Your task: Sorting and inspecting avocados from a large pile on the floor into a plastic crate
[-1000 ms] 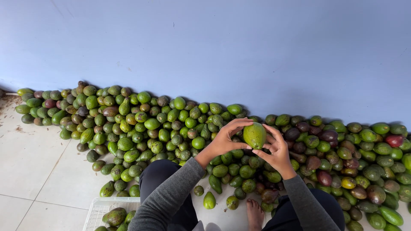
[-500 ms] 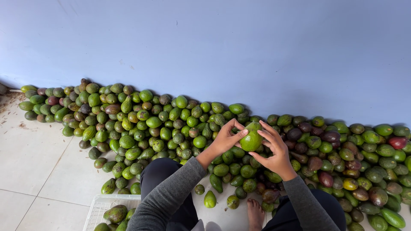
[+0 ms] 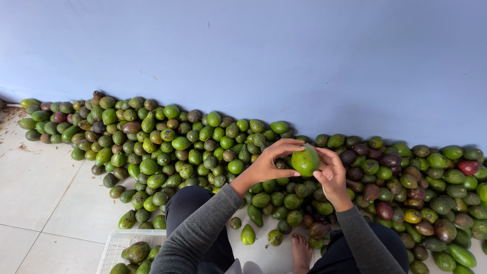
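A round green avocado [image 3: 305, 160] sits just right of the centre of the frame, held up above the fruit on the floor. The left hand [image 3: 269, 162] curls around its left side, fingers arched over the top and thumb underneath, touching the skin. The right hand [image 3: 332, 175] closes on its right side, fingers bent against the fruit and palm turned toward it, so the avocado is pinched between the two hands. Both arms wear grey sleeves [image 3: 203, 228] that come up from the bottom edge.

Below and behind the hands a long pile of avocados [image 3: 167, 147] runs from the left edge to the right edge, mostly green, with darker purple and reddish ones toward the right. The pile lies against a blue wall [image 3: 243, 56] filling the upper half. A white crate [image 3: 114, 243] with a few avocados shows at the lower left on the pale tiled floor [image 3: 40, 198]. A bare foot [image 3: 302, 251] rests at the bottom centre.
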